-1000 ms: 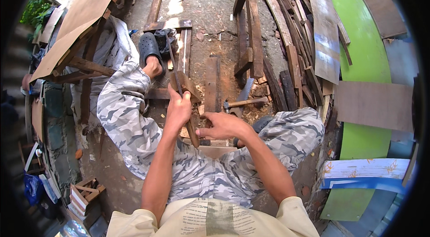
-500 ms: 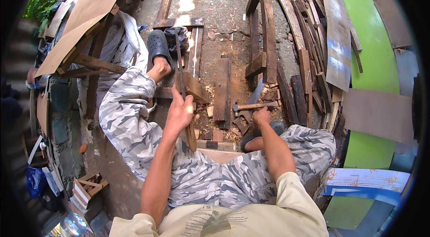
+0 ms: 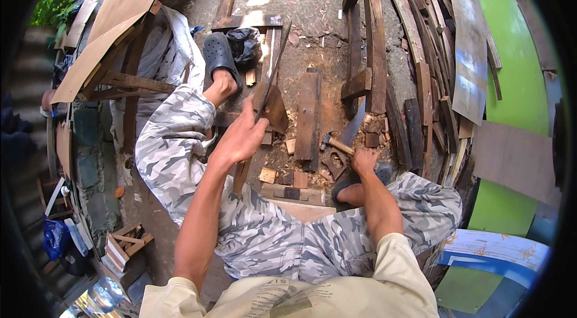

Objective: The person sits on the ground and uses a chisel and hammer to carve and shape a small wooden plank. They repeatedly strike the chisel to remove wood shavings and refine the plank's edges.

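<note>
My left hand [image 3: 243, 137] is closed around the middle of a long chisel [image 3: 274, 71]. Its dark, narrow blade slants up to the right, and its wooden handle hangs below the hand by my left thigh. My right hand [image 3: 365, 162], near my right shoe, grips the end of a hammer [image 3: 342, 146]. The hammer's head points left, close to the ground. Partly beneath it lies a handsaw [image 3: 353, 127] with a brown wooden handle. A dark wooden beam [image 3: 308, 119] rests on the ground between my hands. Beside my left hand is a wooden block [image 3: 273, 112].
Small offcuts [image 3: 268, 175] and shavings are scattered before me. A wooden frame [image 3: 374, 35] stands at right, beside stacked boards [image 3: 421, 47]. Green panels [image 3: 517, 71] are farther right. A brown sheet [image 3: 123, 23] covers a frame at left. A black plastic bag [image 3: 243, 44] touches my left shoe.
The chisel's blade has swung from nearly upright to a rightward slant as my left hand turned. The hammer has tilted, its handle now sloping down to my right hand. The view has shifted slightly.
</note>
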`<state>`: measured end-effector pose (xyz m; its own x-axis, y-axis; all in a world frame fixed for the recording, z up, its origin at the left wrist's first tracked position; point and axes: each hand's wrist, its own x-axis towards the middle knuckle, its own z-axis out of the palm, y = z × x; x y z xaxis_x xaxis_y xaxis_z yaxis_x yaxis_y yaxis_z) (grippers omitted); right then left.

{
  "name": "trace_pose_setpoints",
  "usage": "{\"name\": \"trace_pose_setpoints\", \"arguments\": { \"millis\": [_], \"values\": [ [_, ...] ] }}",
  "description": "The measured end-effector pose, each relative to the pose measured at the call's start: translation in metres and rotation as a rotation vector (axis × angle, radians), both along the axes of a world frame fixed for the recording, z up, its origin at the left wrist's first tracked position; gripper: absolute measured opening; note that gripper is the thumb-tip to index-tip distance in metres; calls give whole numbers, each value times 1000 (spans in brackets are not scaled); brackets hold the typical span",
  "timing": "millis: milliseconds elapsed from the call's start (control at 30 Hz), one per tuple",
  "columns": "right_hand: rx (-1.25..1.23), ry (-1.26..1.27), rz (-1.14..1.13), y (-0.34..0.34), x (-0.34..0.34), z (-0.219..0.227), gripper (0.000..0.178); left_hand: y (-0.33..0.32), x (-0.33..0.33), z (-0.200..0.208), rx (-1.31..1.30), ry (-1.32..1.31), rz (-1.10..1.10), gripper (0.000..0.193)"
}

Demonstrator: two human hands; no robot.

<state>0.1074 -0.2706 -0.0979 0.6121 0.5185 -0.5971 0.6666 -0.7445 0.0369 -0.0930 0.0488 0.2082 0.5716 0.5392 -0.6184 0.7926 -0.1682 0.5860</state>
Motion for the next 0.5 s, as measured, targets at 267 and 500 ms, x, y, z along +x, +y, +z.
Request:
{"name": "trace_pose_setpoints", "arguments": {
  "millis": [267,500],
  "values": [
    [79,354,-94,13,5,31,46,-9,2,0,3,-78,-44,81],
    [366,192,-128,54,2,135,44,-19,-16,-14,79,-185,-52,83]
  ]
}}
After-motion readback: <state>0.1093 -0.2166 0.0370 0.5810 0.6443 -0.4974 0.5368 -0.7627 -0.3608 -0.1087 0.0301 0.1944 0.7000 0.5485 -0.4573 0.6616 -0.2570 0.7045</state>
